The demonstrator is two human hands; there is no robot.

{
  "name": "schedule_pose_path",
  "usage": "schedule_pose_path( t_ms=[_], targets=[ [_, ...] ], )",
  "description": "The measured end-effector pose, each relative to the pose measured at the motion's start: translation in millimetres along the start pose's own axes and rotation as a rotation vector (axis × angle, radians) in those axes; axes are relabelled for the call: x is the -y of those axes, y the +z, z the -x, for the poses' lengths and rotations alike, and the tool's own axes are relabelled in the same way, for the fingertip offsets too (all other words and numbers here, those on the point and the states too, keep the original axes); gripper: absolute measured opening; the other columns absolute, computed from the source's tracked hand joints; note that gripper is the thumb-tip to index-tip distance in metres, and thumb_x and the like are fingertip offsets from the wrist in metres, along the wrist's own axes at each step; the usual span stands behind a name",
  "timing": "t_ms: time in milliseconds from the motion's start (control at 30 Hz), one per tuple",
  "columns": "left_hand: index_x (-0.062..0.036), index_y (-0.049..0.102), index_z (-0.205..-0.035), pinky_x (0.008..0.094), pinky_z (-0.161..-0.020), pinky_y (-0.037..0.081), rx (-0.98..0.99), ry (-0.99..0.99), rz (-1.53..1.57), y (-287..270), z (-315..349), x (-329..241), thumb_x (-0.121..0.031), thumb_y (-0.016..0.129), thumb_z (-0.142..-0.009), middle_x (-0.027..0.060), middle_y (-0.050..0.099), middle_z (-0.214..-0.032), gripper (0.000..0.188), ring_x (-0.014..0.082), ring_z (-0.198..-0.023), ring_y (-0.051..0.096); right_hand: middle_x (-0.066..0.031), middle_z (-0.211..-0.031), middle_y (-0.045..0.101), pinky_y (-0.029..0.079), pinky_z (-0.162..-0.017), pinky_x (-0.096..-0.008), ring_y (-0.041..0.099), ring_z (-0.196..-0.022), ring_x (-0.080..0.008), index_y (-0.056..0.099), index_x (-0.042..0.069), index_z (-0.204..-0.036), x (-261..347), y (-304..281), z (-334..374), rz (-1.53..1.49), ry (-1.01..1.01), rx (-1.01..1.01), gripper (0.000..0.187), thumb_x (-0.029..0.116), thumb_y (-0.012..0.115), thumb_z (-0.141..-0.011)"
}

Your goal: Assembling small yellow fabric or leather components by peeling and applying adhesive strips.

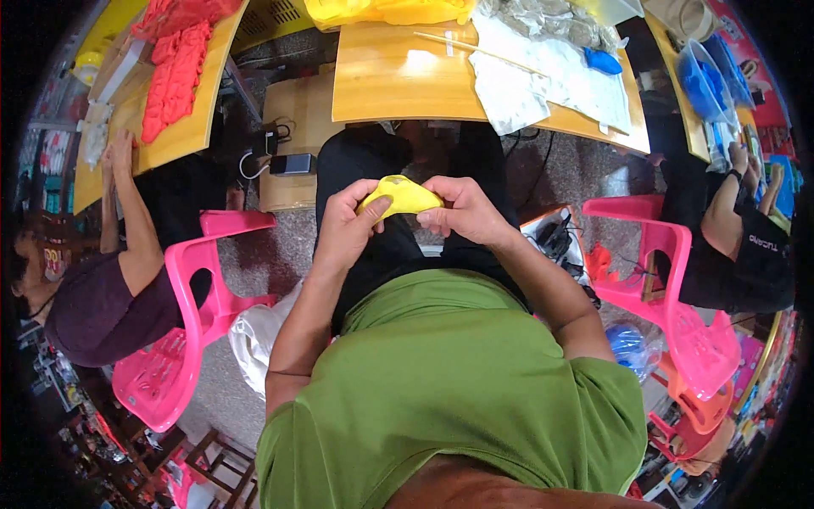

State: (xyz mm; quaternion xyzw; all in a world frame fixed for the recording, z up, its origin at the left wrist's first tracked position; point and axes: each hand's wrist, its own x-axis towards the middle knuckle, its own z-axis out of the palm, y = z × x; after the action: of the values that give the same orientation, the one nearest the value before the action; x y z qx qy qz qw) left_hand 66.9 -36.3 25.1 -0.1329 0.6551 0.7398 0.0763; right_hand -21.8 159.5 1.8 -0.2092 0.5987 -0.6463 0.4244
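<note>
A small, soft yellow piece (405,197), perhaps cloth, is stretched between my hands above my lap. A paler patch shows at its upper edge; whether that is an opening I cannot tell. My left hand (349,222) pinches the left end, thumb on top. At the right end, the thumb and fingers of my right hand (466,209) are closed on it. Beyond my hands stands a wooden table (398,89). On it lie a heap of yellow material (381,10), a thin wooden stick (475,47), white cloth (517,85) and a small blue piece (601,61).
Pink plastic chairs (199,293) (674,280) flank me, with a person at work on each side. Red pieces (178,81) cover the left table. A power bank (292,165) with a white cable rests on cardboard (292,195). Blue basins (705,81) stand at the right.
</note>
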Motion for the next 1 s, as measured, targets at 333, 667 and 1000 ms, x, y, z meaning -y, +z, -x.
schedule_pose_path(
  t_ms=[333,667,1000],
  targets=[
    [-0.0008,0.065,-0.097,0.0182,-0.046,0.037,-0.113,0.002,0.001,7,5,-8,-0.010,0.063,-0.085,0.0003,0.059,-0.074,0.016,0.0054,-0.053,0.050,0.0027,-0.065,0.058,0.042,-0.048,-0.0188,0.052,-0.053,-0.0039,0.062,0.004,-0.092,-4,-5,1,-0.070,-0.050,0.043,0.014,0.014,0.066,-0.083],
    [-0.0014,0.063,-0.105,0.0171,-0.049,0.040,-0.163,0.026,0.140,14,5,1,-0.013,0.068,-0.082,0.0026,0.062,-0.082,0.026,0.0067,-0.060,0.054,0.0012,-0.067,0.056,0.042,-0.047,-0.0195,0.052,-0.053,-0.0043,0.061,0.002,-0.092,7,4,-1,0.022,-0.266,0.026,0.017,0.019,0.061,-0.087],
    [-0.0030,0.059,-0.104,0.0175,-0.049,0.040,-0.065,0.026,0.213,13,5,8,-0.015,0.067,-0.083,0.0044,0.065,-0.081,0.026,0.0048,-0.058,0.052,0.0022,-0.064,0.056,0.041,-0.046,-0.0179,0.051,-0.054,-0.0028,0.058,0.005,-0.086,24,8,4,-0.008,-0.115,-0.167,0.017,0.021,0.057,-0.091]
  ],
)
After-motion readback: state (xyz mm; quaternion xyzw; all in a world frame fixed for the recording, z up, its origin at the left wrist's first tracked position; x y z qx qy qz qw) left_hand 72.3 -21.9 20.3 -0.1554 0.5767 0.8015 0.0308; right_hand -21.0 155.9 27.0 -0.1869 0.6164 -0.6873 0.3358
